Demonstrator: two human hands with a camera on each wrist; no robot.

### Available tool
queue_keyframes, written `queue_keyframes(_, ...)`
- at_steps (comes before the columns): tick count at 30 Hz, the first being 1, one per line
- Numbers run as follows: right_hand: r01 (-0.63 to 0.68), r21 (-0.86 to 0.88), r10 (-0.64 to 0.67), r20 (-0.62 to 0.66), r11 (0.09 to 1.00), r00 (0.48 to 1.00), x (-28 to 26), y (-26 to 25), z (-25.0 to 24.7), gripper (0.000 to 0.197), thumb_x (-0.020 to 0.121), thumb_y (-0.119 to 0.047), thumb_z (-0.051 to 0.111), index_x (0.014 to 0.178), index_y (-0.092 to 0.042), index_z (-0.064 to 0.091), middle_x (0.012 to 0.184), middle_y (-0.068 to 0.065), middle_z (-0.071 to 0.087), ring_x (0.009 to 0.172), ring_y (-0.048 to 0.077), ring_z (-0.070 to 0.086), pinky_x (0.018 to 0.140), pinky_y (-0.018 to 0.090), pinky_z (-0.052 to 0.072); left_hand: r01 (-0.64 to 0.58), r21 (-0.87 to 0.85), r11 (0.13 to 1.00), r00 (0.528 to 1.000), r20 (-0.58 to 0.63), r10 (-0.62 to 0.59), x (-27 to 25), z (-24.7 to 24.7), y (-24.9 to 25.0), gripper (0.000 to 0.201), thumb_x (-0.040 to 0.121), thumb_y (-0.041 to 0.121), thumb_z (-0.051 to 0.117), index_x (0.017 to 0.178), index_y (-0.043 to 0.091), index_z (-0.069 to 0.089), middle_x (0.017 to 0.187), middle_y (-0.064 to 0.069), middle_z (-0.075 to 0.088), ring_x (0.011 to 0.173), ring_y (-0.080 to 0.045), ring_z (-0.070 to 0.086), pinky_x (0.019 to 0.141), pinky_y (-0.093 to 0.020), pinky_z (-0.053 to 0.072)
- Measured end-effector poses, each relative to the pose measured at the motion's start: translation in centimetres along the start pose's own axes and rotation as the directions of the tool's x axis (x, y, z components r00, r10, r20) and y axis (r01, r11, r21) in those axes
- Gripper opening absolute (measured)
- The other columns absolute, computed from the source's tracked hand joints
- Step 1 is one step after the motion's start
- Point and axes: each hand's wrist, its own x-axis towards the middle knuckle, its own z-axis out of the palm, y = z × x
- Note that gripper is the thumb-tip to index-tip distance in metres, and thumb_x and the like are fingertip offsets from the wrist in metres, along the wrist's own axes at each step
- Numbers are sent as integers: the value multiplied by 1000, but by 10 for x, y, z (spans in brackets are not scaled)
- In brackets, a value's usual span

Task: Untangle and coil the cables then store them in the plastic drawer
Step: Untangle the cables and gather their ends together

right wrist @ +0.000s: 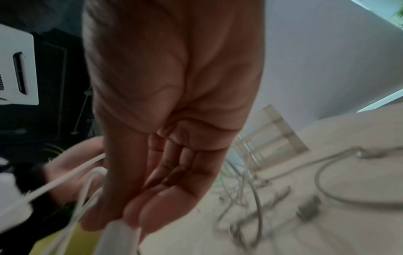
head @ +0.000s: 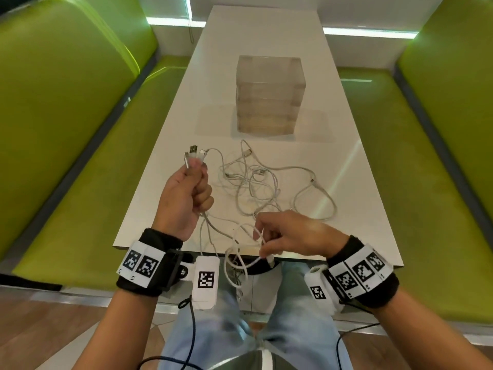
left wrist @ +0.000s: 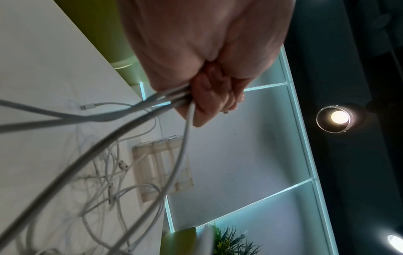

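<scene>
At the near edge of the white table [head: 170, 108], to the left of the tangled heap, the person's left hand [head: 186, 193] is raised in a fist, fingers curled round a bundle of white cables [head: 266, 180] with several plug ends [head: 193, 153] sticking up above the thumb. From the underside of that fist the strands drop over the table edge and run rightward. Right of the heap's near end, the right hand [head: 290, 236] pinches a white connector end with a small loop hanging off it, just over the table's front edge. Beyond the heap, farther up the table, stands the clear plastic drawer [head: 268, 94] unit, every drawer shut as far as I can tell.

I'd judge this is still the untangling step: ends gathered, nothing coiled. Next, the pinched end probably needs drawing clear of the loops without tightening the knot on the table.
</scene>
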Motion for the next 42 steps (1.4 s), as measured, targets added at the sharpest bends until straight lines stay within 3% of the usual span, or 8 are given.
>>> queue_keyframes(13, -173, -32, 175, 223, 984, 959, -6, 35, 30, 54, 75, 1, 70, 123, -19, 53, 113, -6, 60, 99, 16, 64, 83, 25, 53, -12, 10, 1000, 997, 71, 12, -7, 11, 6, 24, 86, 38, 48, 74, 17, 44, 49, 11, 25, 39, -1, 19, 38, -18, 14)
queue_keyframes(17, -167, 12, 166, 54, 986, 985, -11, 35, 11, 40, 79, -18, 73, 115, -24, 56, 105, -9, 63, 92, 15, 64, 80, 28, 55, -23, 15, 1000, 995, 96, 22, -7, 14, 6, 27, 86, 41, 49, 75, 18, 43, 50, 12, 25, 40, -1, 18, 39, -18, 13)
queue_keyframes(20, -86, 187, 103, -85, 979, 991, -10, 27, 10, 61, 77, -34, 75, 130, -32, 46, 120, -11, 60, 94, 10, 64, 84, 26, 53, -25, 18, 1000, 992, 121, 22, -9, 18, 3, 29, 86, 43, 49, 75, 17, 42, 50, 13, 26, 40, -1, 19, 39, -19, 14)
queue_keyframes(24, -67, 209, 68, 1, 976, 998, 1, 20, 23, 32, 85, -33, 67, 115, -32, 58, 101, -24, 66, 85, 10, 64, 82, 31, 53, -22, 15, 1000, 991, 135, 20, -9, 22, 2, 30, 85, 45, 50, 75, 17, 43, 50, 13, 26, 40, -1, 18, 39, -19, 13)
queue_keyframes(28, -89, 229, 87, 17, 969, 996, 5, 20, 25, 13, 88, -13, 62, 100, -18, 63, 94, 2, 70, 75, 16, 64, 69, 32, 53, -31, 28, 999, 993, 112, 28, -10, 17, 3, 30, 83, 44, 56, 75, 16, 47, 52, 10, 24, 44, -6, 14, 40, -19, 15)
queue_keyframes(33, -174, -22, 158, -313, 985, 936, 18, 23, 10, 17, 88, -11, 61, 104, -14, 63, 107, 0, 63, 79, 11, 58, 70, 20, 43, -18, 88, 996, 996, 91, 10, -7, 7, -2, 22, 94, 23, 52, 74, 16, 50, 53, 8, 20, 43, -6, 16, 40, -19, 19)
queue_keyframes(37, -345, -247, 260, -320, 906, 911, 29, 33, 13, 36, 80, -20, 71, 113, -14, 59, 117, 4, 52, 102, 23, 54, 79, 27, 39, -3, 83, 997, 996, 88, -4, -6, 6, -8, 23, 94, 25, 50, 76, 14, 58, 52, 9, 22, 42, -6, 17, 40, -19, 19)
queue_keyframes(42, -335, -250, 223, -387, 909, 895, 27, 42, 16, 19, 88, -10, 52, 108, -9, 53, 101, 12, 63, 95, 28, 58, 77, 33, 43, 1, 87, 996, 997, 75, -7, -6, 4, -8, 22, 93, 26, 50, 77, 13, 57, 51, 10, 23, 42, -6, 17, 40, -19, 19)
